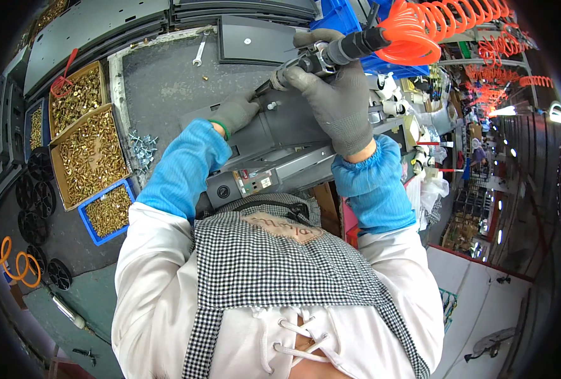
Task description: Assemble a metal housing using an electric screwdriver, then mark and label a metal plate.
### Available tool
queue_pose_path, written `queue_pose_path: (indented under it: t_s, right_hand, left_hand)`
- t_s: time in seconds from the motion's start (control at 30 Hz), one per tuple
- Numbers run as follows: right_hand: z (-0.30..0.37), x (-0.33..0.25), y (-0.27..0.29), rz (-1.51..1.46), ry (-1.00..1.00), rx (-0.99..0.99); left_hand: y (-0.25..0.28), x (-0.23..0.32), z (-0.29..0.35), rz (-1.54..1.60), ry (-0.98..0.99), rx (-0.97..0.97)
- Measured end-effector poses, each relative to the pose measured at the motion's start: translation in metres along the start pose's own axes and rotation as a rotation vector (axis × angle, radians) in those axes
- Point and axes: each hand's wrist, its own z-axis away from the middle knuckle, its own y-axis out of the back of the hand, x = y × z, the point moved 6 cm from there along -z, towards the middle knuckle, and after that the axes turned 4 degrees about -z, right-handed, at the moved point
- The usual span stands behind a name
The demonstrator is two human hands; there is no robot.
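Gray housing (pixel 293 129), a dark molded unit, lies on the table (pixel 166 72) under and between both gloved hands. R hand (pixel 343 101) is wrapped round a black-and-silver air tool (pixel 323 60), a red coiled hose (pixel 413 31) trailing off above it. L hand (pixel 236 114) rests on the housing, fingers bunched near the tool's tip; whether they pinch a small part, can't tell.

Risks, in judgment: a slip of the tip could nick L fingers, being so close; hose pull might tilt the tool, mis-seating a fastener or scratching the plastic; a weak L hold may let the housing twist.

Count: 1 housing, 1 air tool, 1 wrench (pixel 199 50) beyond L hand, 1 flat panel (pixel 255 41) ditto. Left of L hand: 2 cardboard boxes (pixel 53 158) & 2 blue trays (pixel 91 228) w/ brass pcs, too many to count; 1 pile of silver screws (pixel 142 151), same; at least 6 black discs (pixel 59 273) farther out.
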Motion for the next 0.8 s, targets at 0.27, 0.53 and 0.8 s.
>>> queue_pose_path:
  t_s: [0.27, 0.53, 0.8]
  right_hand:
    - [-0.001, -0.006, 0.0, 0.09, -0.085, 0.029]
    - [-0.012, -0.01, 0.009, 0.301, -0.111, -0.037]
    - [-0.024, 0.017, 0.009, 0.006, -0.177, -0.012]
  left_hand:
    - [0.011, -0.016, 0.001, 0.017, 0.077, 0.035]
    - [0.032, 0.036, 0.007, -0.642, -0.023, 0.07]
    - [0.025, 0.018, -0.001, -0.522, -0.046, 0.053]
